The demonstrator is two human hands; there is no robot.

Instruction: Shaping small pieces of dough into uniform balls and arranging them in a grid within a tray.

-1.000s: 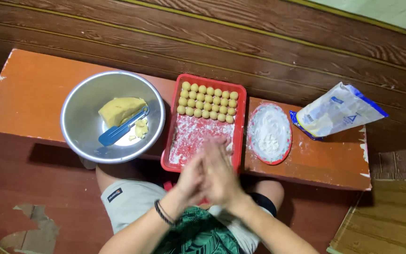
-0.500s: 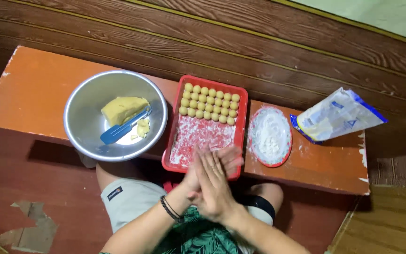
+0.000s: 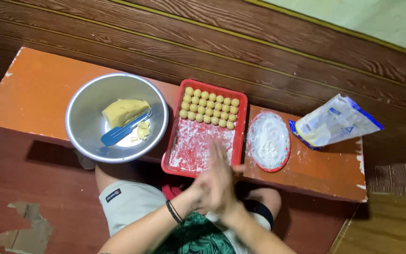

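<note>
Two hands are seen pressed palm to palm just in front of the near edge of one orange bench [image 3: 34,94]. The left hand [image 3: 202,188] lies under and against the right hand [image 3: 222,181], whose fingers are held straight and together, tips pointing toward the tray; whether anything is enclosed between the palms cannot be told, since the contact is blurred and hidden. One dark band [image 3: 174,211] is worn on the left wrist.

Directly beyond the fingertips, one red rectangular tray [image 3: 177,143] is set on the bench, its near half dusted with white flour. At its far end small yellow dough balls [image 3: 208,108] are laid in four rows: five, seven, seven and seven can be counted, about twenty-six in all, touching one another.

To the left of the tray, one round metal bowl [image 3: 85,117] is placed, just beside it. Inside it are seen one large lump of yellow dough [image 3: 121,110], a few small scraps near it, and one blue spatula [image 3: 121,131] resting against the lump.

To the right of the tray, one red plate [image 3: 283,162] heaped with white flour is found, and farther right one opened flour bag [image 3: 334,122], white and blue, lies on its side.
</note>
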